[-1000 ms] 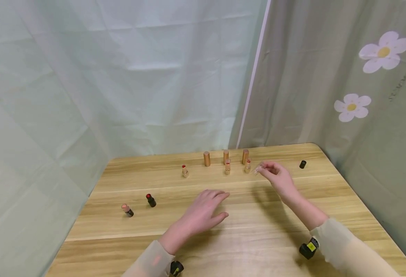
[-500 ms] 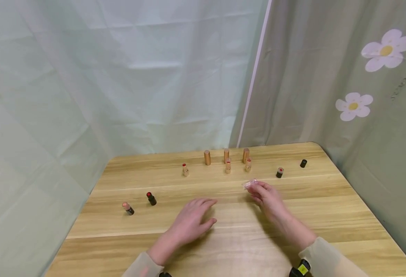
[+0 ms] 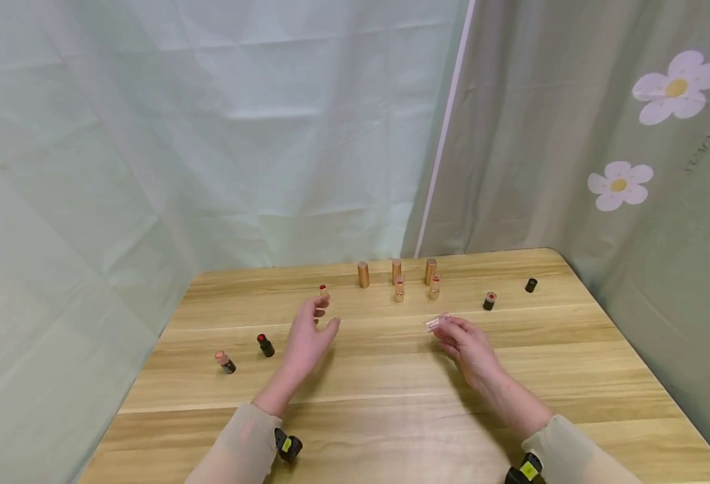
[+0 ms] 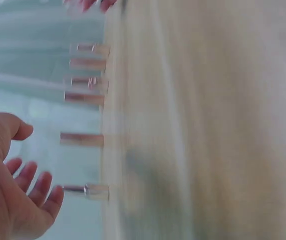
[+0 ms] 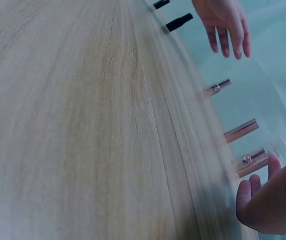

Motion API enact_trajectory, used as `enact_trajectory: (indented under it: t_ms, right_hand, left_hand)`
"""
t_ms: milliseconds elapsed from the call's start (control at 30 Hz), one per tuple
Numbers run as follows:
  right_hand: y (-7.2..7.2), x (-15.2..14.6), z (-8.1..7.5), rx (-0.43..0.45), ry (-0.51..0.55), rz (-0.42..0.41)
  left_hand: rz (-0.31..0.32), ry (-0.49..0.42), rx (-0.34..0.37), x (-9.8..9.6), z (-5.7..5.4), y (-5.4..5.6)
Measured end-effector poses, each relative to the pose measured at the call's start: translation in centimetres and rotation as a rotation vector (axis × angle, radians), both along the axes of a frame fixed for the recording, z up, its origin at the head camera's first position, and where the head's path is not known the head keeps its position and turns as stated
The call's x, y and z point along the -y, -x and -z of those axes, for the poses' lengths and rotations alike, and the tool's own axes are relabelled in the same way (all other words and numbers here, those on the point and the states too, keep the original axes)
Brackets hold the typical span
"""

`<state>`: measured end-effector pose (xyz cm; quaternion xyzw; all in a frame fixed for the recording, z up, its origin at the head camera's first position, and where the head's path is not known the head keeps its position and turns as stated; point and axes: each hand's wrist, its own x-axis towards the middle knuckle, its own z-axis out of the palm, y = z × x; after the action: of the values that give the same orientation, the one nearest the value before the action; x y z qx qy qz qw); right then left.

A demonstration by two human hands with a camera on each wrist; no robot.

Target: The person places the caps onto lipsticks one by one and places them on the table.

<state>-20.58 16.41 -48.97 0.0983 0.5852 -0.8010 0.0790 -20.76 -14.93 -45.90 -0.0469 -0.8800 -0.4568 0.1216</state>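
Observation:
My right hand (image 3: 468,348) pinches a small clear plastic cap (image 3: 434,325) above the middle right of the table. My left hand (image 3: 305,339), fingers spread and slightly bent, reaches to a gold-based lipstick (image 3: 323,289) with a bare red tip. In the left wrist view its fingertips (image 4: 57,194) overlap the top of that lipstick (image 4: 98,192); I cannot tell whether they touch. Two similar lipsticks, one in the middle (image 3: 399,293) and one to its right (image 3: 434,290), stand upright under clear caps.
Copper-coloured tubes (image 3: 364,275) stand along the back edge. A short black lipstick (image 3: 490,302) and a black cap (image 3: 531,285) are at the right. On the left are a black lipstick (image 3: 265,345) and a peach-topped black one (image 3: 224,362). Curtains (image 3: 306,134) hang behind the table.
My right hand has drawn the clear cap back and left from beside the short black lipstick, then held still. My left hand has moved left and forward to the bare gold-based lipstick.

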Motion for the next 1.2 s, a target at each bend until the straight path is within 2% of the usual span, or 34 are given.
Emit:
enact_trajectory:
  t_ms: [67,133,333,567,700,933,1200]
  right_hand:
    - [0.0,0.0,0.0,0.001,0.002,0.004]
    - [0.0,-0.1,-0.1,-0.001,-0.002,-0.001]
    - [-0.1,0.1,-0.4,-0.006,-0.001,0.000]
    - [-0.1,0.4,-0.1,0.009,-0.003,0.002]
    - [-0.1,0.4,0.1,0.008,-0.017,-0.003]
    - [-0.3,0.6,0.0,0.017,-0.030,-0.005]
    - [-0.2,0.8,0.0,0.015,-0.020,0.003]
  left_hand:
    - [-0.062,-0.051,0.007,0.4,0.0,1.1]
    - [-0.108,-0.059,0.019,0.7,0.2,2.1]
    - [-0.180,-0.067,0.086,1.3,1.1,4.4]
    - [-0.242,0.045,0.212,2.1,2.3,6.7]
    - [-0.243,0.110,0.249,2.2,2.7,7.4]
    - [-0.275,0.193,0.303,1.6,2.8,7.8]
    - [-0.304,0.258,0.297,1.5,3.4,8.3]
